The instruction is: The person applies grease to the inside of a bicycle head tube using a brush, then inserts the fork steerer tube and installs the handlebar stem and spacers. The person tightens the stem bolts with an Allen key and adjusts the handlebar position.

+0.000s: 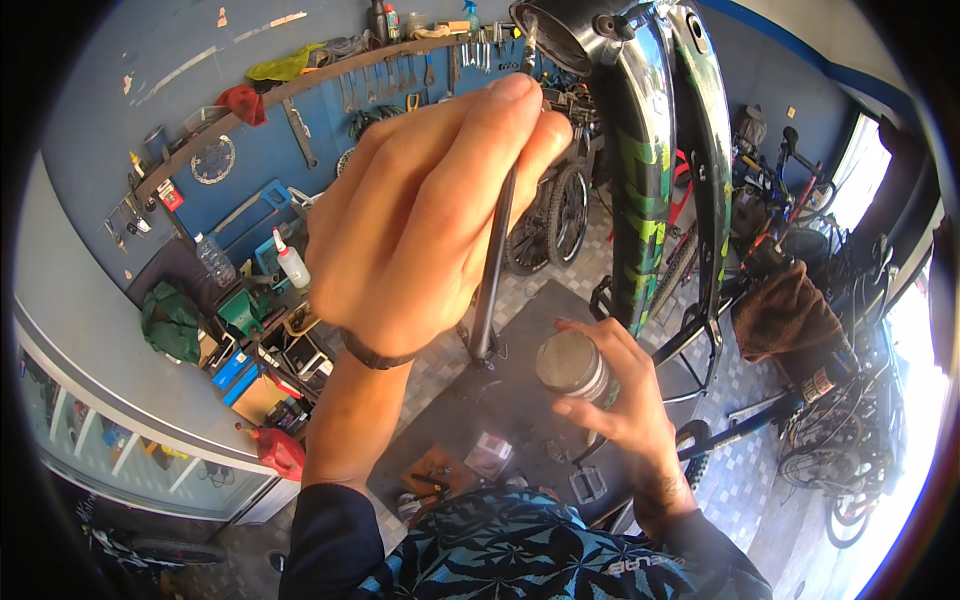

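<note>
one brush (493, 265), its middle hidden in the left hand (430, 205)

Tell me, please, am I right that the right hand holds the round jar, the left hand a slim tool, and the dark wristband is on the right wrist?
Not quite: the head view shows the dark wristband on the left wrist. The right hand holds the round jar, the left hand the slim tool.

At upper centre, the left hand (425, 205) is gripping a tool (530, 52). Lower down, the right hand (632, 392) is holding a jar (572, 366).
</note>
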Demonstrator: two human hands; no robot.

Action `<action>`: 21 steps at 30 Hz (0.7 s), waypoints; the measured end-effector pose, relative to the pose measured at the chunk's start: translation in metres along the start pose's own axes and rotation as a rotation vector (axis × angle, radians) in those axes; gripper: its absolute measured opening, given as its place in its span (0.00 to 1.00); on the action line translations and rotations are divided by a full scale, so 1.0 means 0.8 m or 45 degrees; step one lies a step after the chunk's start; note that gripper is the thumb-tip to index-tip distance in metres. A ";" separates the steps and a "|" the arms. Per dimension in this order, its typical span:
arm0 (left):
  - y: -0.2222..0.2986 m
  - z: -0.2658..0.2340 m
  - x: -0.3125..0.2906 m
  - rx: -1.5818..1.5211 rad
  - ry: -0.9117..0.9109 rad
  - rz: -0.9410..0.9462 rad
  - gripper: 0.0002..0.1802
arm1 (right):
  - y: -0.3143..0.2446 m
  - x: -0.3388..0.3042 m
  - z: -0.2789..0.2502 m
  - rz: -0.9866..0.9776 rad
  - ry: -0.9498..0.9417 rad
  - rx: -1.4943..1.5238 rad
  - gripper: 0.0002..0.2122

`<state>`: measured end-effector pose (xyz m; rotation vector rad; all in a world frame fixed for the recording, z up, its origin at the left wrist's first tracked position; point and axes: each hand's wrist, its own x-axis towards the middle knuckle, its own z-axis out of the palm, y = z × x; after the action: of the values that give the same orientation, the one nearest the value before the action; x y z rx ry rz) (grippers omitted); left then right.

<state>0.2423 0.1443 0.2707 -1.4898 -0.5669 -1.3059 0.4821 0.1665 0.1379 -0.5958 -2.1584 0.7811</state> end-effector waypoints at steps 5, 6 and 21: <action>-0.001 0.014 0.000 -0.123 0.193 -0.019 0.11 | 0.001 -0.002 -0.001 -0.019 0.003 0.004 0.37; -0.002 0.013 0.000 -0.115 0.212 -0.014 0.11 | 0.001 -0.002 -0.001 -0.014 0.003 0.003 0.37; -0.003 0.015 0.005 -0.058 0.084 -0.071 0.09 | 0.004 -0.006 -0.006 0.014 0.013 0.004 0.38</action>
<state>0.2467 0.1549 0.2766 -1.4711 -0.5424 -1.4143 0.4888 0.1672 0.1361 -0.6092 -2.1458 0.7853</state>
